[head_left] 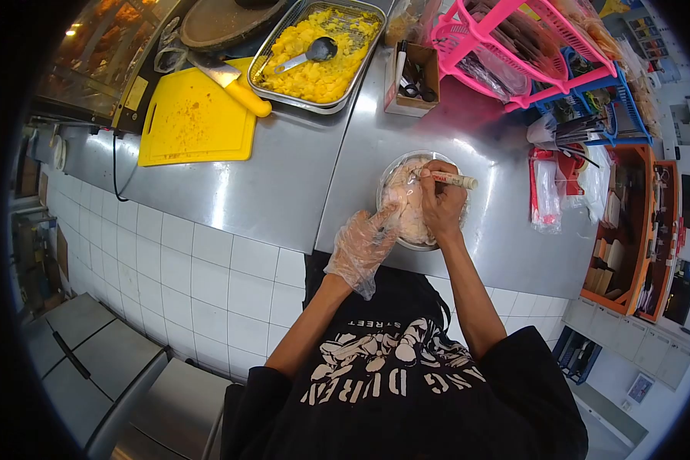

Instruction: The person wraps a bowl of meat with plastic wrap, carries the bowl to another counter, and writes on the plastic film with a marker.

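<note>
A round metal bowl (418, 247) stands on the steel counter in front of me, filled with pale, raw-looking pieces of meat (412, 201) under what looks like clear plastic. My right hand (443, 205) is closed around a white marker pen (456, 180) with red lettering. Its tip points left, over the covered contents; whether it touches the plastic I cannot tell. My left hand (368, 241), in a loose clear plastic glove, rests against the bowl's left side with its fingers stretched out over the plastic.
Left on the counter lie a yellow cutting board (199, 123), a yellow-handled knife (241, 93) and a tray (345, 103) of yellow food with a black spoon (318, 50). A small box (412, 100), a pink basket rack (498, 46) and plastic packets (546, 195) stand behind and right.
</note>
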The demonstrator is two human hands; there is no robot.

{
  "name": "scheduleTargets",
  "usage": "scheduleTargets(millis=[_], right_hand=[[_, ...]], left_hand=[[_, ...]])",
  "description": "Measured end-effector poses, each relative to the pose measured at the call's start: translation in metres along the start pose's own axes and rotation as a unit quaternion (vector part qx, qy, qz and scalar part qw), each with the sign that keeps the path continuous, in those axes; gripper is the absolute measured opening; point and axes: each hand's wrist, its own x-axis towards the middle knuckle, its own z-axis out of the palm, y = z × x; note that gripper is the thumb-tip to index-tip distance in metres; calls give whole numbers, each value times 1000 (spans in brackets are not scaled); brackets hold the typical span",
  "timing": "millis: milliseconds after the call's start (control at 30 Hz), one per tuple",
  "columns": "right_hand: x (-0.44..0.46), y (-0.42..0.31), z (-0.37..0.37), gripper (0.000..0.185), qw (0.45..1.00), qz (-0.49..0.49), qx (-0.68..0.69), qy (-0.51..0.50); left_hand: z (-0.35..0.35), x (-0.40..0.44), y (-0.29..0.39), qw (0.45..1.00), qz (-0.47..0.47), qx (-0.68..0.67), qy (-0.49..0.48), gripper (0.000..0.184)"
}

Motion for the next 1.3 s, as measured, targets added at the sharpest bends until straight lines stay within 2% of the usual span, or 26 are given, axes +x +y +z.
scheduleTargets(millis=[233, 333, 433, 733, 1133, 1300], right_hand=[[-2, 5, 2, 9, 991, -25, 107, 75], [-2, 4, 1, 9, 995, 9, 88, 36], [0, 2, 0, 9, 999, 1, 51, -9], [3, -5, 0, 11, 999, 0, -17, -28], [0, -1, -4, 7, 999, -24, -34, -23], [-1, -3, -4, 7, 999, -1, -22, -31]], left_hand=[[3, 0, -3, 1000, 3, 4, 4, 44], [3, -1, -4, 1000, 6, 5, 4, 44], [3, -1, -4, 1000, 1, 5, -2, 45], [2, -1, -4, 1000, -7, 5, -11, 46], [1, -1, -3, 1000, -6, 0, -11, 45], [1, -1, -2, 1000, -8, 5, -9, 45]])
